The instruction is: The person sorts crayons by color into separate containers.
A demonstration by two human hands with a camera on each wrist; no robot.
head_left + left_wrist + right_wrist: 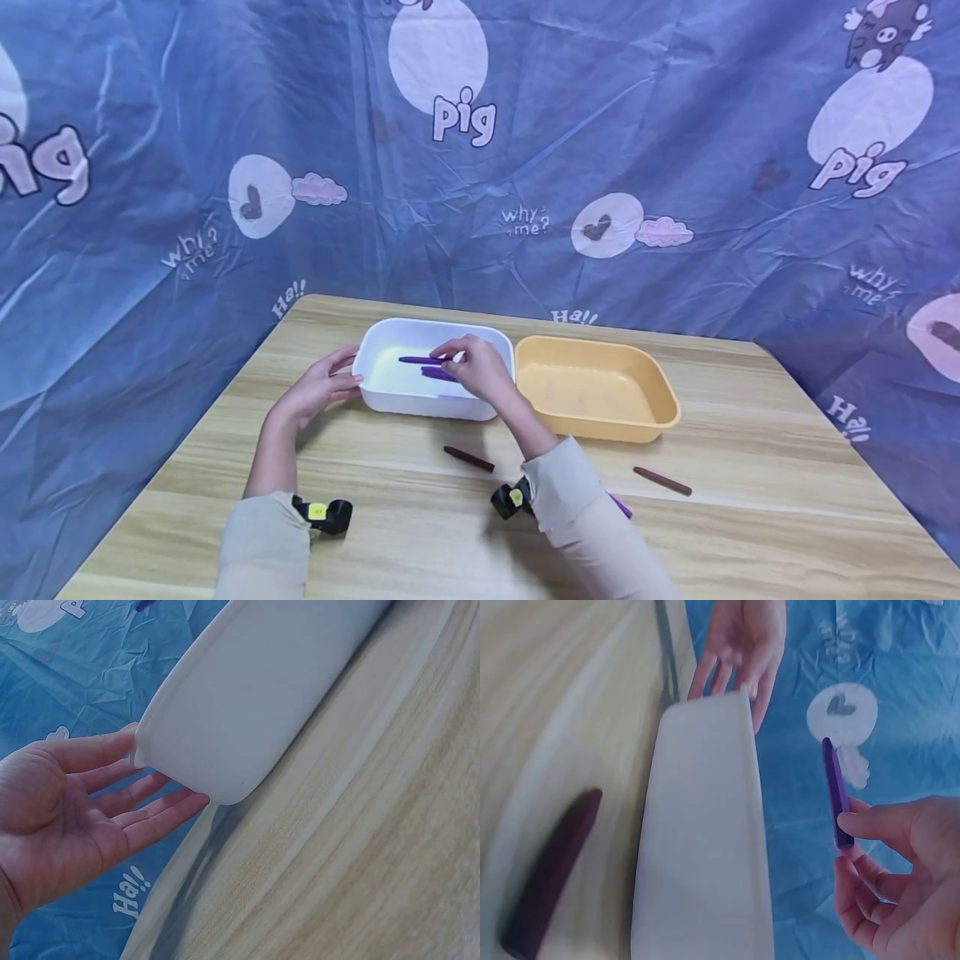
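My right hand (480, 367) is over the white plastic bin (427, 406), pinching a purple crayon (835, 793) between thumb and fingers. Below it, more purple (437, 373) shows inside the bin, partly behind the hand; how many crayons lie there I cannot tell. At the bin's left end, my left hand (71, 802) touches the outer wall and rim with fairly straight, spread fingers. In front of the bin a dark brown crayon (468, 458) lies on the table. Another purple crayon (621, 506) is partly hidden by the right sleeve.
A yellow-orange bin (600, 427) stands against the white bin's right side. To the right, a second brown crayon (662, 481) lies on the wood-grain table (750, 533). A blue printed curtain (525, 183) hangs behind the table and along its sides.
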